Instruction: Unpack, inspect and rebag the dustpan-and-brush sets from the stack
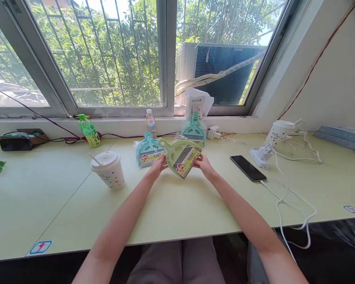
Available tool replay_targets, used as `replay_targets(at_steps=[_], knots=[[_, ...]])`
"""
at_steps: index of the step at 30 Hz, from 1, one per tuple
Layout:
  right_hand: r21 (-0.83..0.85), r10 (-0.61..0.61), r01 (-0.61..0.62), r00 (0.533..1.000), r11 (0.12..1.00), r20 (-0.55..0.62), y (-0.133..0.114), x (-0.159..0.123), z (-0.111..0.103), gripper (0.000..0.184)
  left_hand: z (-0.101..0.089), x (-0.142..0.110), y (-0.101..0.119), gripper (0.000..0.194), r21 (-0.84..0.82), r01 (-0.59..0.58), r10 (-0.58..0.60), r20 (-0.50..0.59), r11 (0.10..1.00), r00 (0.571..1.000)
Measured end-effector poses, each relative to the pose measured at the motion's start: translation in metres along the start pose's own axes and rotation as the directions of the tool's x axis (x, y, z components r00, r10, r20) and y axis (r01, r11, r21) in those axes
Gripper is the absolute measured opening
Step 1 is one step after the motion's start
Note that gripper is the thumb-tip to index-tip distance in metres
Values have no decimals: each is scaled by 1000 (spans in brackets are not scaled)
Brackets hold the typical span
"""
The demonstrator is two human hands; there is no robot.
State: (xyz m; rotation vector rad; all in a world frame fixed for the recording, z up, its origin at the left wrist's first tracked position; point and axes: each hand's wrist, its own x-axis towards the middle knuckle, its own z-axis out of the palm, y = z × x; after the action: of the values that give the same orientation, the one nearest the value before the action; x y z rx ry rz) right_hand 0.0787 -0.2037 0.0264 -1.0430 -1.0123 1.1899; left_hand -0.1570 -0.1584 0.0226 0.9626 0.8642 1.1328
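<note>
A light-green mini dustpan and brush set (pixel 182 157), with a printed label and grey bristles, is held tilted above the table between both hands. My left hand (pixel 159 165) grips its left side, and my right hand (pixel 204 165) is closed around its right edge; some fingers are hidden behind the set. Just behind my left hand lies a pack of mint-green dustpan and brush sets (pixel 146 148) in clear plastic. More mint-green dustpan sets (pixel 195 128) lean near the windowsill, beyond the held one.
Left of my arms stands a lidded paper cup (pixel 109 173) with a straw. Two bottles, a green one (pixel 89 132) and a clear one (pixel 150 122), are at the back. On the right are a black phone (pixel 247 168), a power strip (pixel 258 157), looping white cables (pixel 284 201) and another cup (pixel 278 134).
</note>
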Motion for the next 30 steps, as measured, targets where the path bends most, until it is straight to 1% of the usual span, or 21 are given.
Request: replay_targets(at_steps=[2, 5, 8, 10, 11, 13, 15, 16, 17, 18, 19, 20, 21, 22, 23, 24, 26, 27, 28, 29, 30], knots=[[-30, 36, -36, 999, 999, 24, -6, 2, -6, 40, -1, 4, 2, 37, -1, -11, 11, -67, 1000, 998], [-50, 41, -40, 999, 998, 20, -18, 2, -17, 40, -1, 5, 9, 44, 13, -67, 68, -98, 998, 993], [-106, 12, -6, 998, 994, 58, -30, -2, -27, 43, -3, -1, 22, 52, 129, -238, 252, -102, 963, 962], [-168, 24, -2, 991, 986, 129, -35, -6, -30, 46, -5, -7, 30, 54, 263, -336, 356, -32, 904, 934], [-200, 43, -8, 985, 980, 169, -37, -9, -30, 47, -6, -9, 32, 53, 330, -352, 362, 32, 876, 932], [-255, 89, -28, 969, 967, 230, -40, -12, -30, 49, -5, -13, 33, 44, 429, -331, 297, 146, 840, 944], [-285, 121, -45, 959, 957, 255, -40, -12, -31, 49, -6, -14, 31, 35, 458, -296, 239, 179, 838, 954], [-282, 122, -48, 961, 958, 249, -40, -10, -34, 49, -9, -13, 31, 33, 443, -298, 256, 153, 846, 954], [-262, 111, -49, 968, 964, 225, -39, -7, -39, 48, -13, -11, 31, 31, 417, -309, 299, 91, 855, 950], [-224, 90, -48, 979, 973, 183, -39, -3, -45, 47, -19, -9, 32, 30, 397, -322, 355, -12, 859, 935], [-172, 64, -43, 991, 984, 119, -38, 2, -52, 44, -26, -7, 34, 30, 392, -337, 418, -141, 856, 897], [-109, 35, -31, 999, 994, 35, -36, 8, -60, 42, -34, -4, 37, 30, 412, -340, 475, -291, 846, 830], [-45, 11, -13, 998, 999, -59, -35, 13, -68, 38, -42, -2, 39, 31, 458, -326, 525, -423, 827, 739], [15, -6, 8, 989, 1000, -148, -32, 18, -75, 35, -50, 0, 42, 32, 521, -308, 577, -500, 796, 646], [64, -15, 29, 975, 998, -220, -30, 23, -81, 32, -56, 1, 44, 33, 594, -277, 630, -543, 755, 555], [98, -20, 48, 962, 994, -273, -27, 27, -86, 30, -60, 1, 45, 35, 667, -236, 682, -553, 707, 478], [129, -28, 73, 945, 989, -326, -20, 31, -90, 27, -61, -3, 47, 49, 783, -144, 768, -526, 605, 364], [132, -32, 80, 942, 988, -334, -16, 32, -89, 27, -59, -7, 48, 56, 824, -105, 801, -500, 557, 329], [134, -39, 89, 941, 987, -337, -13, 32, -88, 27, -54, -11, 49, 60, 855, -84, 827, -465, 513, 314], [137, -45, 96, 941, 986, -334, -10, 31, -85, 27, -48, -16, 50, 60, 879, -90, 848, -418, 468, 325], [142, -49, 100, 944, 985, -326, -7, 30, -81, 28, -39, -21, 50, 54, 899, -126, 862, -352, 420, 364]])
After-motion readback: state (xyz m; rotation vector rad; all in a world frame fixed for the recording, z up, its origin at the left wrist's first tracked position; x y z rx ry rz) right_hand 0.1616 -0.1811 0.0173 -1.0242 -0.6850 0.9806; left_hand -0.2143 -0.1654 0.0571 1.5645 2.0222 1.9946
